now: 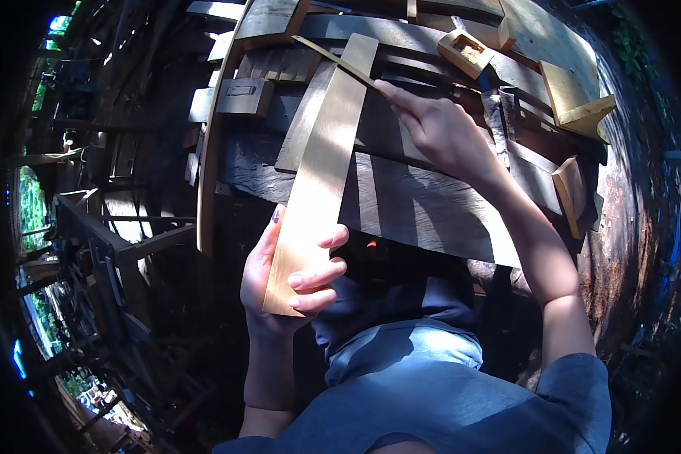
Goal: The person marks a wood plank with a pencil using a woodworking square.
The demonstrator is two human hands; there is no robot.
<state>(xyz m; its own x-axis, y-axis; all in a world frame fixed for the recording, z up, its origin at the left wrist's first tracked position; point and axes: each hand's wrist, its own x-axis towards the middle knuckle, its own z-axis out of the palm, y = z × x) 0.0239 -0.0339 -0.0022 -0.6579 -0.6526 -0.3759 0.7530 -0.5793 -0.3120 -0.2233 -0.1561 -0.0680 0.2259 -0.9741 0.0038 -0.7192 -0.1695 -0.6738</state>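
A long, flat wooden board (327, 144) slants up from my lap to over the workbench. My left hand (295, 276) is wrapped round its near end, thumb along one edge and fingers over the other. My right hand (440, 130) is closed on the end of a thin wooden strip (321, 51), which lies slantwise across the far part of the board. Beneath the board, a second, greyer wooden piece (299, 140) sticks out on its left side.
The bench top (431, 204) is of weathered planks. A wooden block with a hollow (465, 53) lies at the back. Angled wood pieces (579, 106) stand at the right, beside a large log (628, 181). At the left are another block (244, 97) and a timber frame (106, 227).
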